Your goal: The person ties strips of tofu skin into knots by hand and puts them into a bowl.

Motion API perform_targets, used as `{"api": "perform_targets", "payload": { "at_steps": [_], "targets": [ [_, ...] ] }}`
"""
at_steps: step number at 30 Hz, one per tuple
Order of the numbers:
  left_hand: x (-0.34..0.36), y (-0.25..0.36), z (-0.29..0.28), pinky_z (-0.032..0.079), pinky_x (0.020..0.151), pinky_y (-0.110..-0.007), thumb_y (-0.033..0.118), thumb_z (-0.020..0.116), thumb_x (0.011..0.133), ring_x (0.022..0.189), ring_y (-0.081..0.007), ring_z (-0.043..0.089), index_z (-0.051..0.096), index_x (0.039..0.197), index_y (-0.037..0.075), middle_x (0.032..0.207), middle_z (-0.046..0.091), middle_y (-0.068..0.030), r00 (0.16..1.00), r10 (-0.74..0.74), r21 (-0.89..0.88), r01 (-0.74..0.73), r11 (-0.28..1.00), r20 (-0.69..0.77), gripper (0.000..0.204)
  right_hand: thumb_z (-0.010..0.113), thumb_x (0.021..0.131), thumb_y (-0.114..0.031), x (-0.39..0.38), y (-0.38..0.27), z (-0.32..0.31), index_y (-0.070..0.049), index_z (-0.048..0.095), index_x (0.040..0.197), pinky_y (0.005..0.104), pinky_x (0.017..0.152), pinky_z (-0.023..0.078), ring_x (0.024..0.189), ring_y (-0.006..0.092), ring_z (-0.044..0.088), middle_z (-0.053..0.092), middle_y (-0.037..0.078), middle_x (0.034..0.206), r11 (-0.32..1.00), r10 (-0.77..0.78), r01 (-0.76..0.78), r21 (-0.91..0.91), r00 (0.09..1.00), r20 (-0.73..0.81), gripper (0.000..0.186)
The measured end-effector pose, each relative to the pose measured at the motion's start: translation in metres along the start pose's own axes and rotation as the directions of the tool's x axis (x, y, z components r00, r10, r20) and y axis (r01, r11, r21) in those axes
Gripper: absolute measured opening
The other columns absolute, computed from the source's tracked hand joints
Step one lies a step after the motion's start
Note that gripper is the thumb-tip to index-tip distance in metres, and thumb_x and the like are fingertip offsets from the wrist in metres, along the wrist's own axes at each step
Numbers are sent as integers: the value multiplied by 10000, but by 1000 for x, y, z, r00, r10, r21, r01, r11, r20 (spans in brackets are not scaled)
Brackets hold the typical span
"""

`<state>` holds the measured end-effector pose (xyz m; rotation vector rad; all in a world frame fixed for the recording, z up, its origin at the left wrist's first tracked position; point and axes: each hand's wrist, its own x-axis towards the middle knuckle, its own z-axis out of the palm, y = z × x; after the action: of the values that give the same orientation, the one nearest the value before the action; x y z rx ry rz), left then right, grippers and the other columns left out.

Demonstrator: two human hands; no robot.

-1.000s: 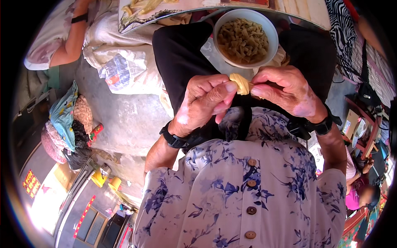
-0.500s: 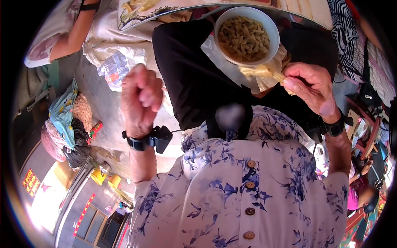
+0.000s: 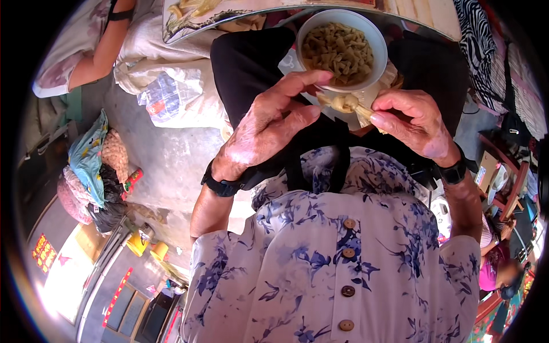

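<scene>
A pale yellow, limp, knotted strip of what looks like vegetable (image 3: 346, 104) is pinched between the thumb and fingers of my right hand (image 3: 414, 123). My left hand (image 3: 266, 128) is beside the strip's other end, thumb and forefinger spread apart; whether it touches the strip I cannot tell. Just beyond both hands is a white bowl (image 3: 380, 54), well filled with small chopped greenish-yellow pieces (image 3: 340, 48). My left fingertips overlap the bowl's near-left rim in the view.
A table edge (image 3: 412, 12) bearing more yellowish strips (image 3: 197, 7) runs across the top. White sacking (image 3: 189, 97) lies left of my dark-trousered knee (image 3: 246, 68). Another person's arm (image 3: 106, 54) shows at upper left. Bundled bags (image 3: 91, 166) are heaped at far left.
My left hand has swung right and forward from beside my knee to the strip and bowl, its fingers opening. My right hand still holds the strip, shifted slightly left.
</scene>
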<state>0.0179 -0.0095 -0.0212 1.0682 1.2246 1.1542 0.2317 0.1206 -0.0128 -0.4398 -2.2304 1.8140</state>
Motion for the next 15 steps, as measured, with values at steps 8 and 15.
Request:
{"api": "perform_targets", "payload": {
  "at_steps": [8, 15],
  "targets": [
    [-3, 6, -1, 490, 679, -212, 95, 488, 938, 733, -88, 565, 565, 1078, -54, 918, 606, -74, 972, -174, -60, 185, 981, 156, 218, 609, 862, -95, -3, 3, 0, 37, 547, 893, 224, 557, 454, 629, 113, 575, 585, 72, 735, 998, 62, -63, 21, 997, 47, 148],
    [1, 13, 14, 429, 539, -191, 64, 542, 907, 601, -52, 520, 609, 912, -57, 733, 604, -40, 995, -68, 358, 39, 933, 67, 138, 667, 836, -216, 6, -2, 16, 23, 548, 961, 245, 584, 447, 669, 111, 560, 583, 72, 748, 990, 130, -132, -41, 991, -35, 294]
  ]
}}
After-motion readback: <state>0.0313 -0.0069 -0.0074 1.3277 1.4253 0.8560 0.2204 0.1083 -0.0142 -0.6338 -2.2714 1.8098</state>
